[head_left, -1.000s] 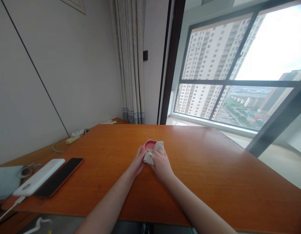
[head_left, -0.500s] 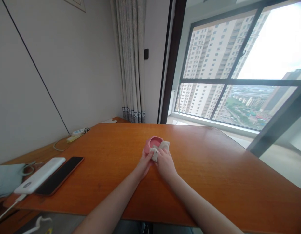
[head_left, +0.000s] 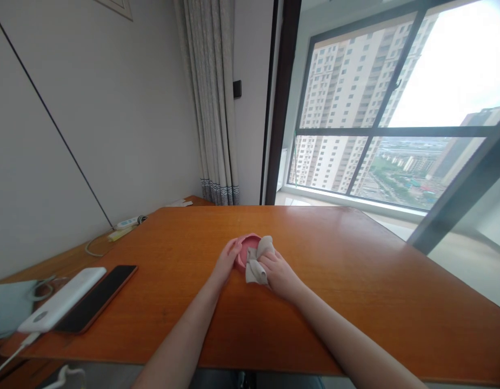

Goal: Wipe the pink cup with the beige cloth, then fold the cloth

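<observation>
A shallow, round pink dish point(head_left: 245, 249) is held near the middle of a glossy orange-brown wooden table point(head_left: 334, 302). Its left side is gripped by the left hand point(head_left: 225, 262), whose fingers are laid together along the rim. A crumpled, pale grey-beige cloth point(head_left: 255, 268) is pinched in the bunched fingers of the right hand point(head_left: 280, 273) and is pressed over the dish's right side.

Half a second ago, the hands were set close together with the cloth bundled between them. Now they are parted by the dish, and the cloth has been loosened, one end hanging over the near rim. The left part of the inside is left uncovered; contact between cloth and dish seems to be kept, so the handling is judged to be still under way.

The dish's right edge is hidden by the cloth, and the right fingertips are buried in its folds. The left thumb cannot be made out. Whether the dish is rested on the table or lifted slightly cannot be told.
</observation>
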Tool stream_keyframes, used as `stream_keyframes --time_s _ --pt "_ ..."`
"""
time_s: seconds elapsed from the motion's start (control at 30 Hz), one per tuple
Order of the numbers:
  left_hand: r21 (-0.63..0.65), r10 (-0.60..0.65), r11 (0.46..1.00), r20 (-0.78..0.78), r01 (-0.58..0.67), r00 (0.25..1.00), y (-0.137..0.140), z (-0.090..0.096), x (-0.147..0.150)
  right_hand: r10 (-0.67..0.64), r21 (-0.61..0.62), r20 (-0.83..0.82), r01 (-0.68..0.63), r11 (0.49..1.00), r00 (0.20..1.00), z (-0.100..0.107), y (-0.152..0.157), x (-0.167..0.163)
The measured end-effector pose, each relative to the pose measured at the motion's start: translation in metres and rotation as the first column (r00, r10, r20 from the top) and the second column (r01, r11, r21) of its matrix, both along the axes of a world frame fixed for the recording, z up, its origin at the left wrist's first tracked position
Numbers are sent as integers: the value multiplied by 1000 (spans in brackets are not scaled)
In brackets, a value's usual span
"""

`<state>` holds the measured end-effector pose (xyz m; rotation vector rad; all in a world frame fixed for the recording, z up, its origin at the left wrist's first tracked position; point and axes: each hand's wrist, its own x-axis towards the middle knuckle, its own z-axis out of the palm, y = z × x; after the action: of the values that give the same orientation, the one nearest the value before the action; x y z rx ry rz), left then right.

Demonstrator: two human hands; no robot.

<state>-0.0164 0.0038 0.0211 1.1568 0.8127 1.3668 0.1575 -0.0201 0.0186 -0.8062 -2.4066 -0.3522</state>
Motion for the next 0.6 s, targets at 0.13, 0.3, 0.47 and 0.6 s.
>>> stream_keyframes --time_s 0.13,0.3,0.47,0.6 --pt "-147 2 989 175 25 984 -15 -6 24 -258 -52 -136 254 966 956 -7 -6 -16" --pt "-92 116 990 114 -106 987 -11 -7 23 -126 -67 -126 118 991 984 -5 -5 -17" --pt "-32 38 999 -32 -39 999 6 -3 -5 24 -38 -20 -25 999 1000 3 -4 -6" --pt "-147 67 988 57 -58 996 1 -14 6 -153 -39 -117 150 988 981 -6 -4 -10"
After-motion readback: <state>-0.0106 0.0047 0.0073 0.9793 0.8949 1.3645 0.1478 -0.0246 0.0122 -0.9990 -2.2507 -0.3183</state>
